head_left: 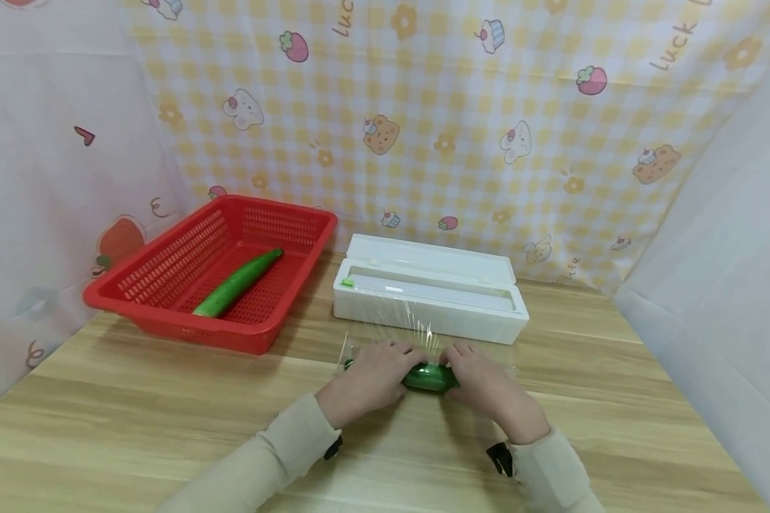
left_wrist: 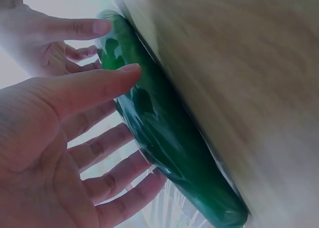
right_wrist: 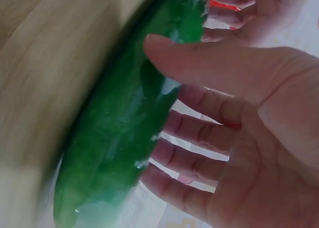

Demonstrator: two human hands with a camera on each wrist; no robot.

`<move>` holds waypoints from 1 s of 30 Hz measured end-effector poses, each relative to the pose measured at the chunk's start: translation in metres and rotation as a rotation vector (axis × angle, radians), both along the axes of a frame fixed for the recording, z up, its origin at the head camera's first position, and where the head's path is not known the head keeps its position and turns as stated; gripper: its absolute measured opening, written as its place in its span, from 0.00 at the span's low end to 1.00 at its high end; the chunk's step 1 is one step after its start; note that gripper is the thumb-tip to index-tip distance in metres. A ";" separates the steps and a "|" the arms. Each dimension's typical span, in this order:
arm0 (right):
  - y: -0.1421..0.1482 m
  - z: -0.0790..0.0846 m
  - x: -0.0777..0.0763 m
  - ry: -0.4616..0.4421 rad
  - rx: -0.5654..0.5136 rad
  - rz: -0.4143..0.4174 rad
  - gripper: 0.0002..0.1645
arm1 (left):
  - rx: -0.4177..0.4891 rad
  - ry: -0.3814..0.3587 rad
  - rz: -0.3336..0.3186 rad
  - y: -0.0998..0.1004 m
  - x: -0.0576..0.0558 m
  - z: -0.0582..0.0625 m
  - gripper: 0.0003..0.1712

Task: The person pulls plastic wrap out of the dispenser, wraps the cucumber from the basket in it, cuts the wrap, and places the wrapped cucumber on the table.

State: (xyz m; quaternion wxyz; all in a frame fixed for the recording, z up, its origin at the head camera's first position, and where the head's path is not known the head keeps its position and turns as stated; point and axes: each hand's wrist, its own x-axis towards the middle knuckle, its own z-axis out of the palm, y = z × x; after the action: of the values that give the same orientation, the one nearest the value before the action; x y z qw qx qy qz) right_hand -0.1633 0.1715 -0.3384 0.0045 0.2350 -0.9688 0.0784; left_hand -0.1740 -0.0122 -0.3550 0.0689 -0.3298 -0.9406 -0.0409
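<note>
A dark green cucumber (head_left: 430,378) lies crosswise on the wooden table, with shiny clear cling film (head_left: 417,329) around it. My left hand (head_left: 380,372) holds its left part, thumb on the near side and fingers over the far side. Further right, my right hand (head_left: 483,381) grips it in the same way. In the left wrist view the thumb presses on the wrapped cucumber (left_wrist: 164,123), and the fingertips touch its other side. The right wrist view has the thumb and fingers on either side of the cucumber (right_wrist: 114,123). Creased film stretches from the cucumber toward the box behind.
Behind the hands stands a white cling film box (head_left: 426,322), its lid (head_left: 430,256) raised, with a green piece (head_left: 348,283) at its left end. At left, a red plastic basket (head_left: 266,342) contains another cucumber (head_left: 240,283). A patterned cloth (head_left: 417,92) hangs behind the table (head_left: 616,399).
</note>
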 end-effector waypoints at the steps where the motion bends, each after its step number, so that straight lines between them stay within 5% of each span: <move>1: 0.000 0.000 0.000 0.003 0.005 -0.004 0.22 | -0.002 0.003 0.000 0.000 0.000 0.000 0.30; 11: -0.001 -0.003 -0.002 -0.014 0.001 -0.041 0.20 | 0.029 -0.007 -0.021 -0.005 -0.009 -0.004 0.36; 22: 0.001 -0.003 -0.003 -0.064 -0.025 -0.076 0.19 | 0.120 -0.160 0.050 -0.020 -0.025 -0.006 0.21; 30: 0.010 -0.006 -0.009 -0.066 0.003 -0.055 0.25 | 0.185 -0.264 0.105 -0.024 -0.029 -0.003 0.20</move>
State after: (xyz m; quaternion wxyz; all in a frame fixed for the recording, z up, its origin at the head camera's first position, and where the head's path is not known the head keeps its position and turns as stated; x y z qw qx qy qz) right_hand -0.1725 0.1812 -0.3440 -0.0259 0.2054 -0.9747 0.0846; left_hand -0.2030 -0.0360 -0.3581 -0.0230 -0.2641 -0.9497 -0.1668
